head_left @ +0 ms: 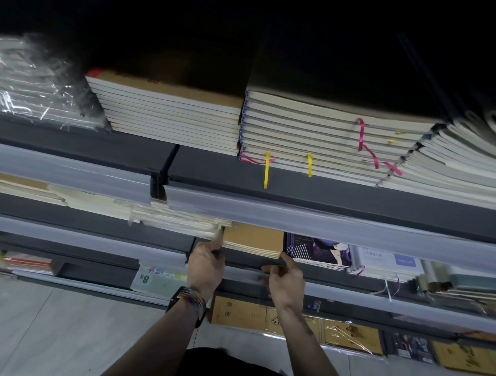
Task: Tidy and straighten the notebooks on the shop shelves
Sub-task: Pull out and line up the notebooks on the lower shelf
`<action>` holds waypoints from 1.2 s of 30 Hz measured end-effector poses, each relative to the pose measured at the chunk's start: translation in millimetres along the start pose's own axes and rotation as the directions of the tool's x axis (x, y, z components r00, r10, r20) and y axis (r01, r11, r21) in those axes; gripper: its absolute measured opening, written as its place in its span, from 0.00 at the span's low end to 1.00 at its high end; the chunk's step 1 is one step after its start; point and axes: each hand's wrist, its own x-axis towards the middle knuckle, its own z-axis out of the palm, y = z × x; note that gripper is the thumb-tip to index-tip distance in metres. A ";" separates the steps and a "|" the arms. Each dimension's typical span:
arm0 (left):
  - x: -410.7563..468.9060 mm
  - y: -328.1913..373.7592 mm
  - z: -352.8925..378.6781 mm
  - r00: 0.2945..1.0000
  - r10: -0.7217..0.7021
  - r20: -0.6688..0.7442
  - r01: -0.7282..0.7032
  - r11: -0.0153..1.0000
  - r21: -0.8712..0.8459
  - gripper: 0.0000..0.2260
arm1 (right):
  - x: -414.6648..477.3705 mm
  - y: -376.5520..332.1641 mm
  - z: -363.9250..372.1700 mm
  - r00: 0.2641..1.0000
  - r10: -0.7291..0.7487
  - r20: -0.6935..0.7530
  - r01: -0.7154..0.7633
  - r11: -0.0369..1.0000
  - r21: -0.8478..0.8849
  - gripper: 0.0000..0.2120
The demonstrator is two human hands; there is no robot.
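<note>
A small stack of brown kraft-cover notebooks (253,240) lies on the second shelf, half hidden under the shelf rail above. My left hand (205,266) touches the stack's left front corner with its fingertips. My right hand (285,279) is at the right front corner, thumb out to the left, fingers bent against the stack's edge. On the upper shelf lie tall stacks: brown-cover notebooks (169,113) and ribbon-marked notebooks (319,137).
A purple illustrated notebook (316,249) and a white-blue stack (386,262) lie right of the kraft stack. Loose cream notebooks (176,219) lie to its left. Plastic-wrapped packs (26,81) sit at upper left. Golden boxed notebooks (295,325) fill the lowest shelf. Grey floor tiles lie below.
</note>
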 end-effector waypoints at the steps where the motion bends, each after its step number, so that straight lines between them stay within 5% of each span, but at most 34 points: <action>1: 0.5 -0.9 0.2 1.000 0.000 -0.002 0.000 1.000 0.003 0.12 | 0.1 1.0 0.1 1.000 -0.013 -0.004 0.013 1.000 -0.024 0.23; 7: 1.8 -5.8 2.2 1.000 0.027 -0.002 -0.027 0.999 0.018 0.12 | 2.5 5.9 2.6 0.996 -0.084 -0.017 0.080 0.982 -0.169 0.24; 16: 0.0 -7.2 3.0 0.997 0.078 -0.011 -0.078 0.997 0.027 0.09 | -0.8 -0.5 -0.7 1.000 0.028 0.013 -0.028 0.999 0.043 0.25; 36: 0.4 -8.2 3.3 0.999 0.047 -0.010 -0.047 0.999 -0.023 0.10 | -2.6 -2.5 1.0 0.998 0.058 0.019 -0.059 0.997 0.057 0.25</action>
